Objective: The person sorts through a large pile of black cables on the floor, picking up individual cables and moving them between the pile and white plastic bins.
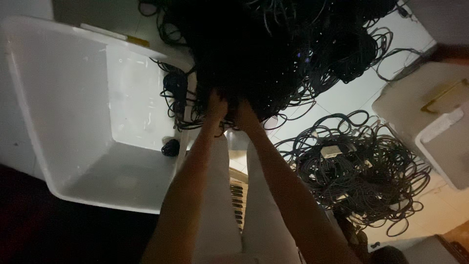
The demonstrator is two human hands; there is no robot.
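Note:
A big tangled heap of black cables (273, 54) fills the top middle of the head view. Both my arms reach forward into its near edge. My left hand (215, 108) and my right hand (244, 116) sit close together, fingers buried among the strands and gripping them. A small coiled black cable bundle (171, 147) lies inside the white plastic tub (73, 122) at my left, and a few loops hang over the tub's rim by my left hand.
A second, flatter pile of black cables (356, 171) with small light connector boxes lies on the pale tiled floor at right. A white lidded bin (430, 122) stands at the far right. My light trousers and a sandalled foot (238, 200) show below my arms.

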